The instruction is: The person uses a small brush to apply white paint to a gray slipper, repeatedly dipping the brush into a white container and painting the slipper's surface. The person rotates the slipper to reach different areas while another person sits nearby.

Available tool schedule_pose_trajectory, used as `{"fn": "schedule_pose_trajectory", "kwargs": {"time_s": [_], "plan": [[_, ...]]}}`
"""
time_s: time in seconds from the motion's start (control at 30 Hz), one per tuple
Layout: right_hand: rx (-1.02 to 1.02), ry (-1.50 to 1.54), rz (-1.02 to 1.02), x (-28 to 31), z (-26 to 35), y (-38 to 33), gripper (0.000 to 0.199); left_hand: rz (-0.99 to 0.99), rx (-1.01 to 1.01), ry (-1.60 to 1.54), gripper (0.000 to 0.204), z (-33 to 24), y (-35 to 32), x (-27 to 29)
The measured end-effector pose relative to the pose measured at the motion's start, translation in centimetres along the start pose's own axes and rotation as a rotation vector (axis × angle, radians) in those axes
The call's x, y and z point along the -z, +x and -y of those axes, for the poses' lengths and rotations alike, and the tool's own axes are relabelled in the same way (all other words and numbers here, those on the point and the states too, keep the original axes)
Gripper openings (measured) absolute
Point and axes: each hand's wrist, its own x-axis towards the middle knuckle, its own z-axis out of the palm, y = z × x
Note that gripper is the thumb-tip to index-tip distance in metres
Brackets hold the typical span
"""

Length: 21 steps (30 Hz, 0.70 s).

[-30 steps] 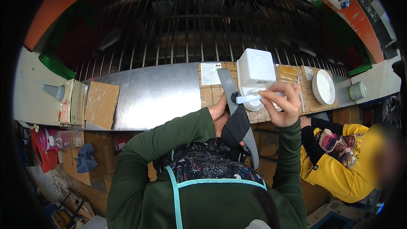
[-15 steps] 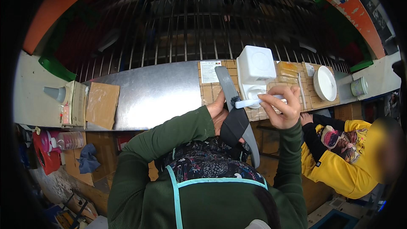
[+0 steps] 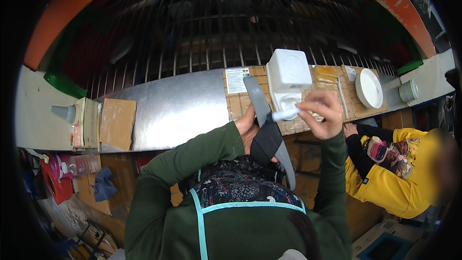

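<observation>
A slide sandal with a grey sole and a wide black strap stands on edge in front of my body, tilted. My left hand is closed around it from the left, with a fingertip showing below the strap. My right hand pinches a small white-handled brush, blurred by motion. The brush's dark head is at the sandal, by the upper edge of the strap; whether it touches is hard to tell. Just beyond the brush is a white dispenser with a small round cup at its front.
Behind the bench are metal rollers. Cardboard and a bare metal sheet cover the bench. To the right are a yellowish block, a white bowl and a green cup. A person in yellow sits at right.
My right hand and the brush have shifted slightly to the right and blurred. My left hand keeps its hold on the sandal, and the whole view has shifted slightly.
</observation>
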Motion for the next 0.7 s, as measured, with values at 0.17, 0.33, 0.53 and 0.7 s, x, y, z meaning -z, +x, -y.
{"fn": "schedule_pose_trajectory", "kwargs": {"time_s": [0.17, 0.33, 0.53, 0.7], "plan": [[-0.024, -0.092, -0.064, -0.6, -0.5, 1.5, 0.022, 0.054, 0.022, 0.047, 0.117, 0.3, 0.7, 0.0], [0.046, -0.111, -0.015, -0.3, -0.3, 2.1, 0.023, 0.082, 0.047, 0.031, 0.109, 0.5, 1.1, 0.7], [0.082, -0.105, 0.04, 0.0, -0.5, 1.7, 0.023, 0.068, 0.017, 0.089, 0.111, 0.7, 1.2, 0.8], [0.08, -0.115, 0.061, 0.1, -0.5, 1.0, 0.024, 0.061, 0.023, 0.129, 0.124, 0.5, 0.9, 0.7]]}}
